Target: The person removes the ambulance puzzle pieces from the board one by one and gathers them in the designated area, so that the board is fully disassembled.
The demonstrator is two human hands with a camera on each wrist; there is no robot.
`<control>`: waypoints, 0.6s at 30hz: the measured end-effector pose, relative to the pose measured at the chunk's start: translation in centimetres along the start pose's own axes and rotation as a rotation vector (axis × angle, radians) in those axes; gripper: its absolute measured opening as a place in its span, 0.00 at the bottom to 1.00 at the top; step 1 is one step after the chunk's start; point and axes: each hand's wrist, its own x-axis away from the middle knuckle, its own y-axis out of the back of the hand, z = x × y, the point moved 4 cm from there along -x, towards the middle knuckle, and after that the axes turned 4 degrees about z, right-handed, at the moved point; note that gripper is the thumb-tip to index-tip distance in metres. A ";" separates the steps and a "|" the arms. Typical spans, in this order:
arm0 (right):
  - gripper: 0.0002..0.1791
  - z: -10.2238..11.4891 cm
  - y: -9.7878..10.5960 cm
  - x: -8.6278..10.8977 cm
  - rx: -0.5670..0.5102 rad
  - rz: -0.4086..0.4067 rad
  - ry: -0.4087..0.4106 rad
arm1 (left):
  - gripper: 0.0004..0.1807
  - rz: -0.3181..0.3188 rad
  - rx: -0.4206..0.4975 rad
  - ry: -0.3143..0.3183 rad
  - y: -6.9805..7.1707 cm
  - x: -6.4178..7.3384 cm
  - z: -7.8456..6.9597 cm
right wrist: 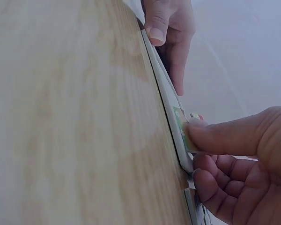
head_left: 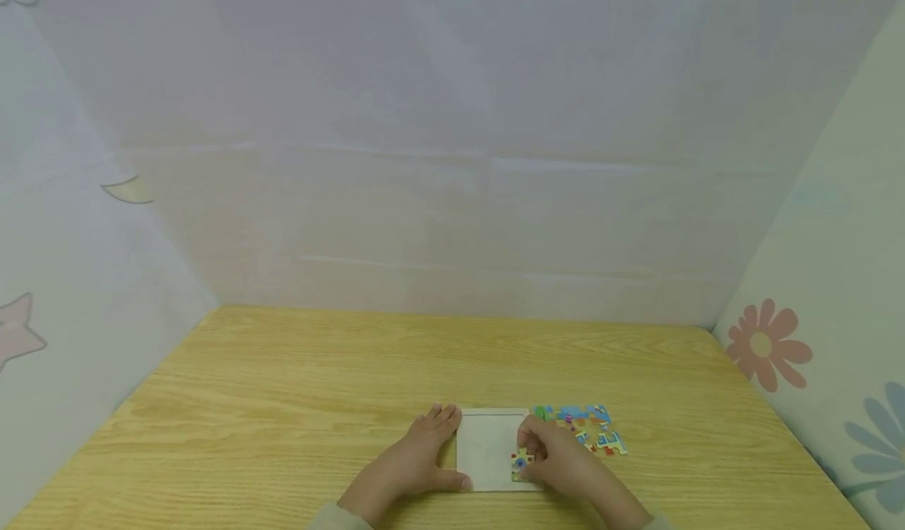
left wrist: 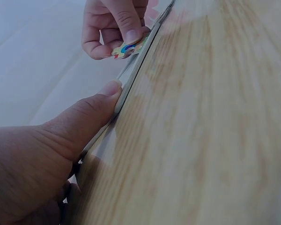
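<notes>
A white, shallow puzzle tray with a thin raised rim lies flat near the table's front. Along its left side rests my left hand, fingers extended near the far corner and thumb pressing the near left corner. My right hand pinches a puzzle piece between thumb and fingers over the tray's near right part. Yellow, with a blue round mark and a green edge, the piece is partly hidden by the thumb. In the right wrist view its green edge is by the tray's rim; contact with the bottom is unclear.
Several colourful puzzle pieces lie to the right of the tray, partly behind the right hand. The wood-grain table is bounded by a pale cloth wall at the back and flower-printed cloth at the right.
</notes>
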 end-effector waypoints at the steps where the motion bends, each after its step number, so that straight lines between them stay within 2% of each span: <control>1: 0.12 0.0 0.0 0.0 -0.006 -0.006 0.004 | 0.55 0.002 0.000 0.000 0.0 0.0 0.0; 6: 0.05 -0.2 0.2 0.1 -0.061 -0.003 0.021 | 0.55 0.003 -0.003 -0.001 0.0 0.0 0.0; 12: 0.12 -0.3 0.4 0.2 -0.203 -0.011 0.004 | 0.55 -0.005 -0.008 -0.001 0.0 0.1 -0.1; 18: 0.14 -0.8 0.8 0.4 -0.301 -0.055 -0.030 | 0.55 -0.007 -0.022 -0.002 0.0 0.0 -0.1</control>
